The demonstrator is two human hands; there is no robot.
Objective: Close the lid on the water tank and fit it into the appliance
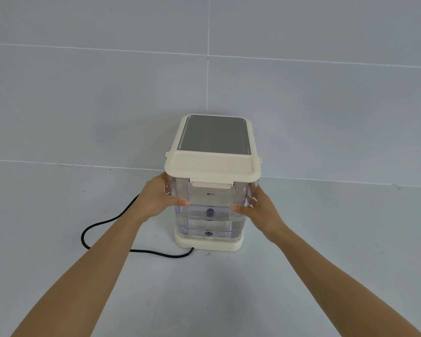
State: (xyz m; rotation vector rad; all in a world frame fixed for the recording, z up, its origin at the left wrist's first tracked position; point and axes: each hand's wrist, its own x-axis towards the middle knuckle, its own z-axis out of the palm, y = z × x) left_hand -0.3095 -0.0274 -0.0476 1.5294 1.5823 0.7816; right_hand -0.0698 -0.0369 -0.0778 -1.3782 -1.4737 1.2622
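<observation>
A clear water tank [209, 215] with water in its lower part stands upright on the cream base of the appliance [214, 137], against the appliance's near side. Its cream lid [212, 166] lies flat and shut on top, latch tab facing me. My left hand [158, 198] grips the tank's left wall, thumb on the front face. My right hand [258, 210] grips the right wall the same way. The appliance has a grey top panel with a cream rim.
A black power cord [102, 222] loops over the grey surface to the left and enters the appliance base at the front. A grey tiled wall [326, 105] rises right behind the appliance.
</observation>
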